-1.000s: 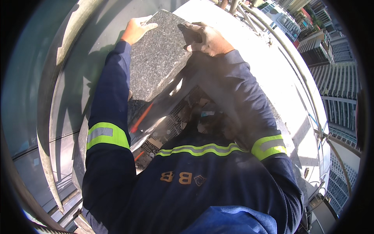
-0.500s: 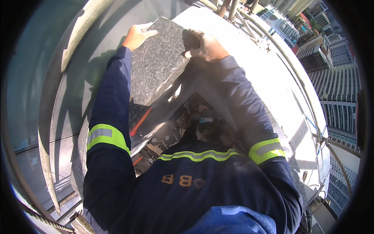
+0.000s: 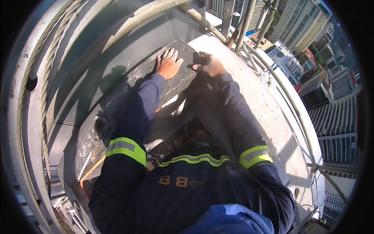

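A dark grey speckled stone slab (image 3: 183,54) lies ahead of me at the corner between the grey wall panels and a pale ledge. My left hand (image 3: 168,63) rests on its top, palm down, with the fingers apart. My right hand (image 3: 210,64) is at the slab's right edge, thumb and fingers spread, the thumb against or very close to the stone. Part of its grip side is in shadow. My left forearm covers some of the stone surface that runs back toward me.
The pale ledge (image 3: 249,93) curves along the right, with scaffold pipes (image 3: 286,89) beyond it and tall buildings far below. Wire ropes (image 3: 46,78) hang at the left. An orange cord (image 3: 91,170) and a dark mesh (image 3: 171,145) are near my body.
My left hand has left the slab's left edge and now lies flat on top. My right hand stays near the right edge, its fingers looser. The view has shifted, showing more scaffold.
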### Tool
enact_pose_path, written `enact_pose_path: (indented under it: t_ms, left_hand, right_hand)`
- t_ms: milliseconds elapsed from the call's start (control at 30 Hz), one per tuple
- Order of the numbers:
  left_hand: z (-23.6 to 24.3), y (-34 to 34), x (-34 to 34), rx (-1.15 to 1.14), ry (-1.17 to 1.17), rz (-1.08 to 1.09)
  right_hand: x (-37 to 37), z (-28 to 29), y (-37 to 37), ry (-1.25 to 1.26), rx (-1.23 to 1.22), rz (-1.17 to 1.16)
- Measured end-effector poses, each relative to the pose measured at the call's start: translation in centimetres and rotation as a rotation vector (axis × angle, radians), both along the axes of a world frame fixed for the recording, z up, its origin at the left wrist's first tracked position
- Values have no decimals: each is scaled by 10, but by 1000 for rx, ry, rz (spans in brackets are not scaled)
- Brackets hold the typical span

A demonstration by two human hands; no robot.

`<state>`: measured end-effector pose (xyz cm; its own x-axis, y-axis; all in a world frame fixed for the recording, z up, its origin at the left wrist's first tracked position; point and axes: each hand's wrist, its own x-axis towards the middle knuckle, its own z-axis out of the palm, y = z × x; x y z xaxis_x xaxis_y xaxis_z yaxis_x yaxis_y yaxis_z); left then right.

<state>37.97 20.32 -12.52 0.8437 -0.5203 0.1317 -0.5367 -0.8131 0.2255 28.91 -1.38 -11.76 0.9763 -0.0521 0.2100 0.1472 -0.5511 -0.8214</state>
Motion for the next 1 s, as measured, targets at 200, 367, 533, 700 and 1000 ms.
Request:
enact_pose_path:
  t_ms: [200,367,533,700,1000]
  left_hand:
    - [-5,9,-142,-201,-33,-339]
    - [-59,41,-293,-397,135,-353]
    - [-45,91,-368,-325,148,73]
    - [-54,128,-345,-342,30,207]
    - [-15,121,-302,-459,-370,147]
  right_hand:
    - [5,25,-11,45,63,-153]
    - [-7,65,-37,-195,237,-147]
    - [-50,134,-19,-550,313,-376]
    - [-61,121,31,-478,368,-88]
    - [-50,33,233,-357,-308,571]
